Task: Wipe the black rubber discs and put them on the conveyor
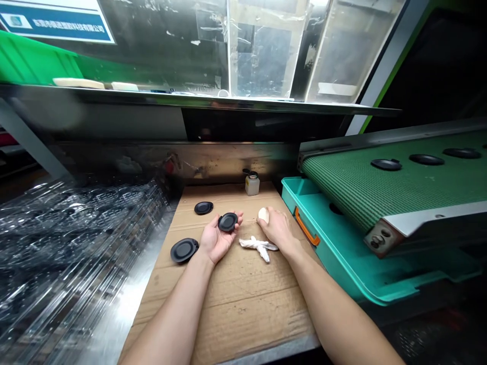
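My left hand (217, 244), palm up, holds a round black plastic lid (228, 222) on its fingers, with the thumb at the edge. The fingers of my right hand (280, 229) are closed around a small white rounded pad (263, 215), partly hidden by them; its exact kind is unclear. Just beside the right hand, a crumpled white cloth (261, 246) lies on the cardboard sheet (243, 304). Two more black lids rest to the left, a farther one (204, 208) and a nearer one (184, 250). At the back stands a small squarish bottle (252, 185).
On the right, a green conveyor belt (353, 182) carries several black lids (426, 159) above a teal bin (342, 268) with an orange handle. Stacked clear plastic trays (83, 253) fill the left. A shelf edge (213, 102) crosses behind, holding a green crate (36, 61).
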{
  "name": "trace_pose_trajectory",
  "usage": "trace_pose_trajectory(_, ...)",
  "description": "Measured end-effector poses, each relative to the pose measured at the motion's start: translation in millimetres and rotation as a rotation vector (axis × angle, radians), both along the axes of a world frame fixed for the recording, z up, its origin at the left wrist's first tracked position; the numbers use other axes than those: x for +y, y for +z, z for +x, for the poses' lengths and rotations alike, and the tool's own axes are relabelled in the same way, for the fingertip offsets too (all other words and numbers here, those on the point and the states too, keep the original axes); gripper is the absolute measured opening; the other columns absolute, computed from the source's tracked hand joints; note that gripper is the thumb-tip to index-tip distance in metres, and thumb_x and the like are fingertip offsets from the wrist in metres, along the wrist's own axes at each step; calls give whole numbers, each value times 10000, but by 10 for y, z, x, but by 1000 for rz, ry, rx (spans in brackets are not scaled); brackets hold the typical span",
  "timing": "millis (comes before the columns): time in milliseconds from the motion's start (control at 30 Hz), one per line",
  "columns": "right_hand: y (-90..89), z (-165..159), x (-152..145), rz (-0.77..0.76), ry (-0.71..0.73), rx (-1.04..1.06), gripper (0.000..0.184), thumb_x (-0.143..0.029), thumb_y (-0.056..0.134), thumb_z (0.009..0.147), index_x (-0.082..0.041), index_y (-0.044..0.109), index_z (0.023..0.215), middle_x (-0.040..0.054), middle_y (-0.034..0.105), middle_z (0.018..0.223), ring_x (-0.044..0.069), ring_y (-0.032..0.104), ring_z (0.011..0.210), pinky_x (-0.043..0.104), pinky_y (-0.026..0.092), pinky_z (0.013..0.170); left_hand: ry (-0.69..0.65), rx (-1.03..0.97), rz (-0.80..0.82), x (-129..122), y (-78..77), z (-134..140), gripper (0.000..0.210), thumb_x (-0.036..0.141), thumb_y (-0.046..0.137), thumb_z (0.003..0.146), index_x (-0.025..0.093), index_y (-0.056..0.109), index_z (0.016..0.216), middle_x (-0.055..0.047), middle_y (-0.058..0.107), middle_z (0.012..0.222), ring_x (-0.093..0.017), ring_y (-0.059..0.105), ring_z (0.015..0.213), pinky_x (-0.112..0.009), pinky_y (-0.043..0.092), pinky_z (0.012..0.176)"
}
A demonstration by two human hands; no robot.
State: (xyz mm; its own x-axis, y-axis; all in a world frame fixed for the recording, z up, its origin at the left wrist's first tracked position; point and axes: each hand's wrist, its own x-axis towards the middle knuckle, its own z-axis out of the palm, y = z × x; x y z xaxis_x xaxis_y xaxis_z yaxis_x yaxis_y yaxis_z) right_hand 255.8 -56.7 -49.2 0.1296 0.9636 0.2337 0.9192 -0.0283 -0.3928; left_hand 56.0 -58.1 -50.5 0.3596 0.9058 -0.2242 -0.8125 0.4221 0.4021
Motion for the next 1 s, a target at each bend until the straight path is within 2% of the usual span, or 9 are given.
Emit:
trace_pose_trajectory(133, 102, -96, -51, 185, 189, 268, 444, -453, 533, 869, -178, 538, 1218, 100, 605, 1121, 214, 546, 1048, 307, 410, 883, 62, 79, 48, -1, -13, 58, 355, 305, 381, 944, 117, 556, 1188, -218, 604, 1228, -272, 658, 978, -378, 563, 715)
trace_pose_trajectory(200, 125, -193, -113, 224, 296, 335, 470, -461, 591, 827, -197, 551, 1214, 85, 600, 1125, 201, 548, 1038, 297, 425, 875, 91, 108, 48, -1, -14, 82, 346, 299, 382, 944, 121, 568, 1175, -196, 630, 1186, -263, 656, 975, -393, 556, 753)
trace_pose_trajectory(300, 121, -317, -209, 181, 452, 341, 511, -418, 702, 735, -216, 591, 1192, 63, 619, 1085, 188, 569, 986, 284, 438, 854, 102, 144, 57, -9, -11, 117, 351, 294, 376, 947, 128, 576, 1182, -166, 650, 1148, -254, 647, 992, -414, 539, 830)
trace_pose_trajectory(400, 113, -371, -267, 90, 538, 367, 402, -364, 658, 782, -234, 624, 1162, 31, 659, 1021, 175, 602, 908, 273, 446, 806, 69, 163, 97, -31, -25, 164, 350, 304, 394, 944, 136, 581, 1188, -156, 649, 1150, -257, 642, 1007, -431, 519, 881)
trace_pose_trajectory(533, 115, -436, -277, 55, 522, 501, 288, -340, 510, 888, -232, 648, 1116, 4, 686, 933, 145, 620, 812, 243, 446, 732, 32, 162, 157, -65, -76, 223, 331, 314, 425, 937, 142, 604, 1156, -138, 663, 1105, -248, 643, 1003, -413, 500, 918)
trace_pose_trajectory(633, 97, -486, -248, 28, 527, 542, 272, -350, 520, 880, -204, 673, 1051, 8, 697, 907, 143, 623, 784, 232, 447, 701, 65, 195, 157, -76, -104, 225, 317, 323, 433, 934, 135, 619, 1109, -136, 674, 1056, -249, 647, 987, -411, 500, 916)
trace_pose_trajectory(767, 92, -444, -199, -66, 513, 456, 223, -338, 587, 831, -199, 711, 953, 11, 711, 843, 161, 638, 757, 242, 458, 688, 79, 190, 119, -79, -103, 207, 321, 336, 421, 938, 121, 614, 1078, -151, 669, 1062, -257, 649, 975, -436, 508, 899)
trace_pose_trajectory(900, 149, -391, -204, 46, 377, 350, 245, -304, 566, 843, -225, 712, 1024, 18, 719, 965, 184, 651, 883, 268, 457, 809, 82, 195, 131, -78, -90, 221, 305, 316, 436, 937, 115, 611, 1085, -146, 668, 1064, -238, 645, 984, -411, 511, 904)
trace_pose_trajectory(1000, 205, -381, -230, 51, 447, 314, 250, -304, 535, 868, -235, 710, 1032, 3, 722, 951, 159, 655, 845, 235, 455, 784, 61, 195, 122, -77, -90, 231, 305, 307, 422, 943, 108, 620, 1062, -145, 672, 1058, -234, 647, 982, -400, 513, 905)
